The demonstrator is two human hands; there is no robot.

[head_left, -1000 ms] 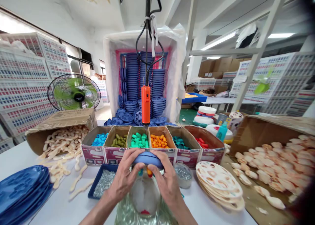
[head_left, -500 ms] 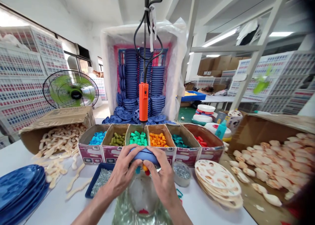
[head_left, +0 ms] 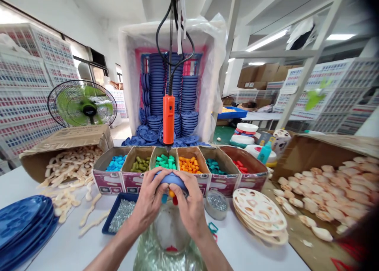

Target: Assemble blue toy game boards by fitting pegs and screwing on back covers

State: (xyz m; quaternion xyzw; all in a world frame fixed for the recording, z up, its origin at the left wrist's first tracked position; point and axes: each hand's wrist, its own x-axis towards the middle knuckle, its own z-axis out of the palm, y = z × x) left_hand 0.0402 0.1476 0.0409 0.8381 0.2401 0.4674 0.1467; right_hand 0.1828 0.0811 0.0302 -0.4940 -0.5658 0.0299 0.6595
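Six brown-and-maroon cardboard bins (head_left: 224, 185) line the white desk's (head_left: 237, 251) far edge; left hand (head_left: 149, 196) and right hand (head_left: 190, 198) fingers grip one round blue piece (head_left: 171, 178).

The hanging screwdriver (head_left: 168, 121) is orange; the fan blades (head_left: 85, 105) are green.

Pretty bright room overall, kind of a cool white cast. Daylight blows out the windows on the left, and a glowing ceiling tube (head_left: 268, 40) adds light at upper right. The white table (head_left: 227, 247) looks evenly lit, with just soft shadows, and the clear plastic bag (head_left: 142, 251) catches some shiny glare. Lens is super wide, so stuff stretches toward the sides. Right edge goes dark and smeary, and the shell-shaped pieces (head_left: 334, 190) get softer out there.
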